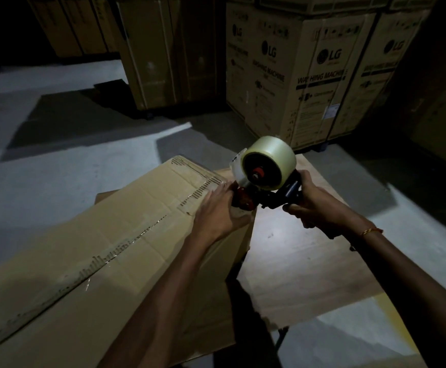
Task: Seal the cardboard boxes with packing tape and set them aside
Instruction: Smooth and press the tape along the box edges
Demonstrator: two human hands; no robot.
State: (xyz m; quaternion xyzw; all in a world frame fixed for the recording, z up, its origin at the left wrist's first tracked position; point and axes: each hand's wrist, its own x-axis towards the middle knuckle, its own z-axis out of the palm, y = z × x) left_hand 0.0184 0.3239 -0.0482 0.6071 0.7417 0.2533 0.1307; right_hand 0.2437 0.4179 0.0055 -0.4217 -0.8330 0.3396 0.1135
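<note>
A long cardboard box [105,251] lies across a wooden table [296,256], running from the lower left of the view up toward the centre, with a strip of clear tape [126,245] along its top seam. At the box's far right corner the left hand [216,211] lies flat with straight fingers, pressing down on the top edge just beside the red front end of the tape dispenser [264,181]. The right hand [312,200] is curled round the dispenser's dark handle, gripping it to the right of the box, over the bare tabletop. The roll of clear tape [269,162] on the dispenser stands above both hands. Behind the table, on the grey floor [57,134], stand tall printed cartons [296,70] in dim light
</note>
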